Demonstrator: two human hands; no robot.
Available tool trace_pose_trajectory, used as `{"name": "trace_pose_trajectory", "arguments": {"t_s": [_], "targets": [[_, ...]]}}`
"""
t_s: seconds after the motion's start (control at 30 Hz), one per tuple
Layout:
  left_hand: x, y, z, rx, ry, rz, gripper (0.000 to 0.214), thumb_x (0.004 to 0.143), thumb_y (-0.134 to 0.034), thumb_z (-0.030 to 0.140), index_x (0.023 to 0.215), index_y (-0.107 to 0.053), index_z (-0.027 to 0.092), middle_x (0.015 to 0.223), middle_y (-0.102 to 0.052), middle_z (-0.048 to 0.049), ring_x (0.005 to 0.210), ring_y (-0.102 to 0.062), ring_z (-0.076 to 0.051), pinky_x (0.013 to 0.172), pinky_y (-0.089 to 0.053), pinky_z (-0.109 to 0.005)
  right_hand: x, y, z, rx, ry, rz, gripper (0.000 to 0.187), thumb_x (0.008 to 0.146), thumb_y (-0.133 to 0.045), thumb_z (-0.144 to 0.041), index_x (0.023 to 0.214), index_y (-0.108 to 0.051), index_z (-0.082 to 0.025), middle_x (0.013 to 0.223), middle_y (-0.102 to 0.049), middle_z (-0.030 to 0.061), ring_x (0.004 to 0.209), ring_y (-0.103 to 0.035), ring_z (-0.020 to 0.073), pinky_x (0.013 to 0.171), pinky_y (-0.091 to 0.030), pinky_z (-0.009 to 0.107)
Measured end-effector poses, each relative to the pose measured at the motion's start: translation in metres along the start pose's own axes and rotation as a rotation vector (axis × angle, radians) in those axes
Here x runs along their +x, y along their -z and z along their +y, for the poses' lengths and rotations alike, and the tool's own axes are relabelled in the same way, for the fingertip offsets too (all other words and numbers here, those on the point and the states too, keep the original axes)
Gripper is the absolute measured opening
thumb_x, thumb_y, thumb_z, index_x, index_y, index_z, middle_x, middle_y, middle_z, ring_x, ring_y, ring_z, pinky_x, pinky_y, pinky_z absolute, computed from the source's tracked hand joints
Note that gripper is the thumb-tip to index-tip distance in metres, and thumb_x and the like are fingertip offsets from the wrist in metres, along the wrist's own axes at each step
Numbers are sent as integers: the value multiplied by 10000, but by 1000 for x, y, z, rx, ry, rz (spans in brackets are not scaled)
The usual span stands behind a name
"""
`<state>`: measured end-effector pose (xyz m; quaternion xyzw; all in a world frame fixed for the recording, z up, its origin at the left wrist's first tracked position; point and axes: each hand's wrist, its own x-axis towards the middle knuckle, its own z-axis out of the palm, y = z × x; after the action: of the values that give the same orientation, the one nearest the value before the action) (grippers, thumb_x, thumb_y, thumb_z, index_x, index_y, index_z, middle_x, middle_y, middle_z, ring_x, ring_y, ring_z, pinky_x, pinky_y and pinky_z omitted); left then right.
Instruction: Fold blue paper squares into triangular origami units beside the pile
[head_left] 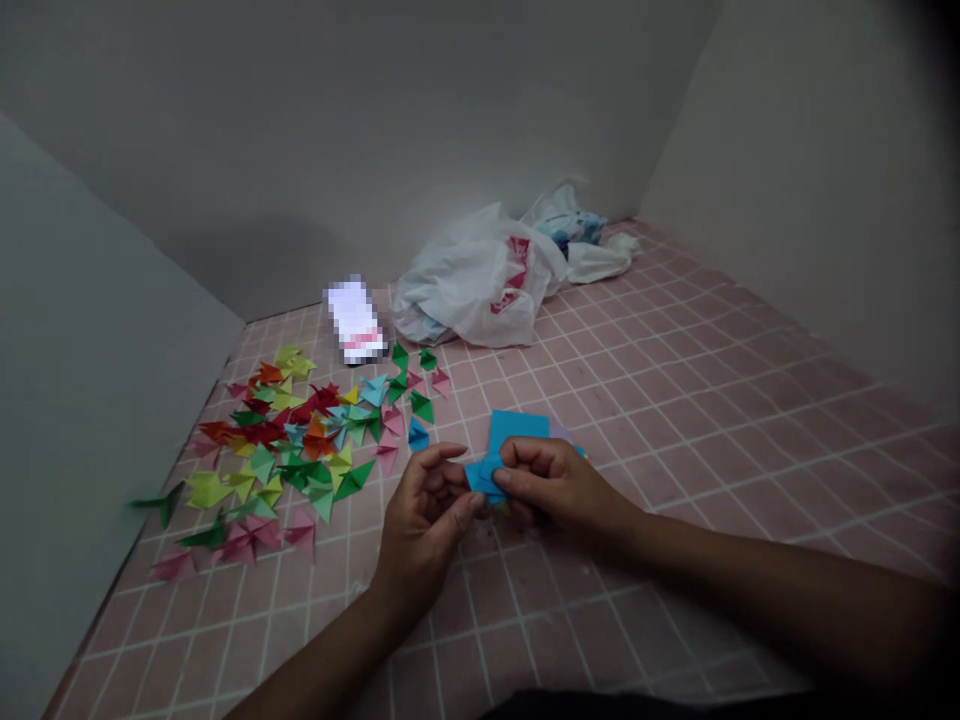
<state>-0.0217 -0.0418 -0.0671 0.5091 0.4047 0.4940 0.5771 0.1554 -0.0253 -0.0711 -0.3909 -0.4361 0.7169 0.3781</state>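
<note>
Low over the pink tiled surface, a small blue paper piece is held between both hands. The right hand is closed on it, thumb and fingers pinching its right side. The left hand curls round its left edge, fingertips pressed to the paper. Just behind the hands lies a flat blue sheet, partly covered by the right knuckles.

To the left, apart from the hands, a scatter of folded paper triangles in green, yellow, red, pink and blue spreads over the tiles. Farther back, a crumpled white plastic bag with red print lies near the corner. The surface carries a white grid and meets plain grey walls on three sides. Lighting is dim.

A white object beside the bag is blurred beyond reading. The bag's contents are mostly hidden. What lies under the right hand cannot be told. Both forearms run out of view below.
</note>
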Motion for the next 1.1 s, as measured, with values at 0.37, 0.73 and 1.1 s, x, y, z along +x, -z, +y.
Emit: {"name": "trace_pose_trajectory", "arguments": {"t_s": [0.37,0.73,1.1], "targets": [[-4,-1,3,112,6,36,287,820,-724,172,1075,-593,196,803,-628,19,693,-636,-88,632,-520,-178,-1,-1,-6,-74,-39,-26,289,773,-695,-395,672,-503,-204,457,-502,-71,391,-445,68,399,-336,181],[-4,-3,2,143,1,46,272,802,-705,167,1026,-555,201,795,-641,10,690,-621,-109,621,-497,-218,-1,1,-3,-116,-27,-48,301,779,-693,-431,694,-514,-205,504,-476,-67,409,-421,63,414,-318,199],[-2,-5,3,97,79,86,258,760,-699,193,952,-527,199,756,-596,22,661,-563,-100,604,-450,-214,-2,-1,-3,-227,-14,-48,348,816,-650,-480,669,-495,-205,519,-456,-47,450,-384,76,439,-276,222]]}}
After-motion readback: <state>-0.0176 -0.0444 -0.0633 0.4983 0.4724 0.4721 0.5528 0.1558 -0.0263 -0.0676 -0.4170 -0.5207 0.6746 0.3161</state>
